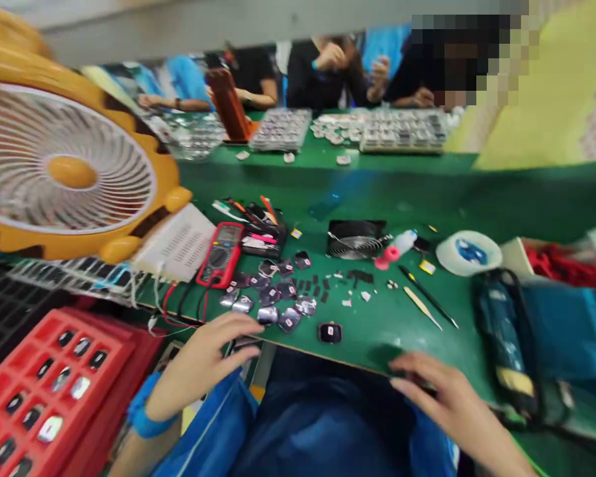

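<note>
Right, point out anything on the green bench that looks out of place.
Small dark pieces and white scraps lie loose between the watch face and black fan, outside any container, so look untidy. No spill or damage is evident.

Bare hands (pixel 216 351) apart, smartwatch (pixel 330 332) between, green workbench (pixel 357 308)
</note>
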Tool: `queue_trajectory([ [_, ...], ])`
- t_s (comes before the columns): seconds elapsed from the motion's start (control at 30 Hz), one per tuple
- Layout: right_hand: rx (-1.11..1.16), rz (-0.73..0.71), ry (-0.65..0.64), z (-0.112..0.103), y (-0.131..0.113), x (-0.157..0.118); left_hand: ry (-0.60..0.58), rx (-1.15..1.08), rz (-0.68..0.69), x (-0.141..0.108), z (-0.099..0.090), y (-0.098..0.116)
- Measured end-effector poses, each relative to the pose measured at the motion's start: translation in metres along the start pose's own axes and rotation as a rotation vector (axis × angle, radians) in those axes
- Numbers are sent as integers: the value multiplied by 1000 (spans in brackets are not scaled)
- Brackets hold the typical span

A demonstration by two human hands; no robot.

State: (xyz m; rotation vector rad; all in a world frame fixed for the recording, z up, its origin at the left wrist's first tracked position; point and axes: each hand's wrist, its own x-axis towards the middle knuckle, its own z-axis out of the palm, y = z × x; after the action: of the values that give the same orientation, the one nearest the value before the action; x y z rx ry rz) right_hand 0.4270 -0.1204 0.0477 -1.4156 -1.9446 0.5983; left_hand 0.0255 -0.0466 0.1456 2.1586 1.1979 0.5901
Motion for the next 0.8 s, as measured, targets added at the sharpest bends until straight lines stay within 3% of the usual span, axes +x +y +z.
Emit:
queue_trajectory([
  [0.07,37,14,-7,13,-2,8,74,107,20,18,39,-3],
  [0.17,-114,28,162,36,-2,26,46,33,122,31,93,-6],
  [0.3,-291,-31,293,53,-5,31,37,55,203,42,133,-2],
  [0.53,-290,-9,289,57,-4,24,4,173,211,55,153,5],
  [0.8,-342,-42,321,59,-5,30,75,174,215,61,161,17],
])
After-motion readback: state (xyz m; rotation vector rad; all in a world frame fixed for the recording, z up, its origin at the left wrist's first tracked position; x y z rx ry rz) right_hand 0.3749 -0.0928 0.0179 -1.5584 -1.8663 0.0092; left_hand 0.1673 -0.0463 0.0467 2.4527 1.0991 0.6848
